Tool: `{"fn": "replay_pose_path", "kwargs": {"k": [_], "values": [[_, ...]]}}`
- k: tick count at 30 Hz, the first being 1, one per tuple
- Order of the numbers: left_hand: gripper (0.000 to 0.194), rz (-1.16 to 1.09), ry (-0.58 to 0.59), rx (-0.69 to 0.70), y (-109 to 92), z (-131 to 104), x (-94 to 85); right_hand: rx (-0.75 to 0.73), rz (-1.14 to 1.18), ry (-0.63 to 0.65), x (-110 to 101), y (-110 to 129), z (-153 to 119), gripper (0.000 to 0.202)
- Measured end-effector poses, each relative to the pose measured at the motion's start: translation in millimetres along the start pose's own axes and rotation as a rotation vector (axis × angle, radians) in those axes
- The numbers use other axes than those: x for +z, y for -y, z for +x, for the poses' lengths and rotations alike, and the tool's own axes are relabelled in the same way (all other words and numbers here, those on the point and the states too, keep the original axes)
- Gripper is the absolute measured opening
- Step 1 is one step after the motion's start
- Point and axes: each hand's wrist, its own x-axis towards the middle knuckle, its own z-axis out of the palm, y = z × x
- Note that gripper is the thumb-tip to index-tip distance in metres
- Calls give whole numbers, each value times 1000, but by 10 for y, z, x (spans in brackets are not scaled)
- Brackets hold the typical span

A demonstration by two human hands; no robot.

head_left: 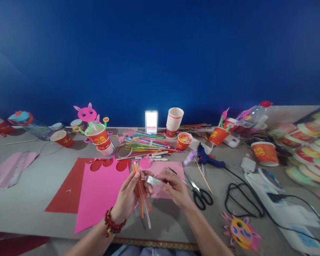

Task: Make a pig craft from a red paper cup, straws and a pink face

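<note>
Several orange and pale pink sticks (142, 199) are in my left hand (130, 188), which is closed around their upper part; their lower ends fan out toward the table edge. Pinched in my right hand (173, 186) is a small roll of clear tape (152, 180), held close beside the sticks. Under and around the hands lie a bright pink sheet (98, 195), a red sheet (64, 192) and a light pink sheet (166, 193). Black-handled scissors (198, 193) rest just right of my right hand.
A blue glue gun (209, 159) with a coiled black cable (240, 202) lies to the right. Behind are colourful pipe cleaners (149, 144), stacked white cups (174, 121) and a cup with a pink pig face (87, 114). A yellow-pink paper face (240, 233) lies front right, near a power strip (274, 209).
</note>
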Motion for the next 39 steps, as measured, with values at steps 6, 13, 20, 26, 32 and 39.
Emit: {"fn": "replay_pose_path", "kwargs": {"k": [6, 13, 20, 26, 32, 39], "values": [[23, 144, -10, 73, -1, 20, -58, -43, -41, 31, 22, -7, -11, 29], [31, 485, 58, 176, -11, 2, -146, -18, 8, 26, 22, -32, -6, 32], [36, 325, 159, 16, -7, 3, -36, 142, 77, -12, 37, -26, -5, 44], [32, 217, 94, -64, 121, -12, -44, 105, -85, -118, 62, -90, -18, 39], [28, 98, 7, -72, 185, -52, -15, -74, -461, -295, 46, -93, -110, 10], [25, -53, -48, -88, 215, -39, 25, -200, -536, -152, 29, -21, -139, 16]]}}
